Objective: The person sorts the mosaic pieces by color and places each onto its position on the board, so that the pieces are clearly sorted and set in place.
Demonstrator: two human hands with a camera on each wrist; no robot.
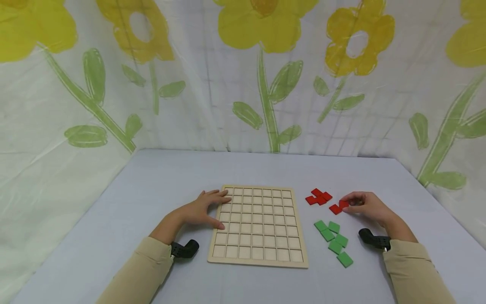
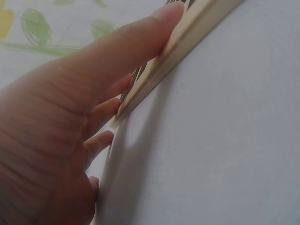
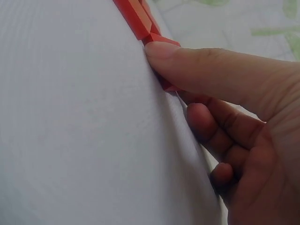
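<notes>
A wooden grid board (image 1: 257, 266) of square cells lies flat in the middle of the table. My left hand (image 1: 199, 210) rests on its left edge, fingers spread and straight, thumb on the frame lower down; in the left wrist view the thumb (image 2: 126, 47) lies along the board's rim (image 2: 154, 77). To the right of the board, my right hand (image 1: 370, 207) pinches a red square tile (image 1: 343, 204) between thumb and fingers, low over the table. Another red tile (image 1: 335, 209) lies against it. In the right wrist view the thumb (image 3: 201, 68) covers much of the pinched tile.
Several red tiles (image 1: 318, 197) lie in a cluster right of the board's upper corner. Below them several green tiles (image 1: 335, 247) are scattered, some touching. A flower-printed curtain (image 1: 197, 105) hangs behind the table's far edge. Each wrist wears a black camera (image 1: 184, 249).
</notes>
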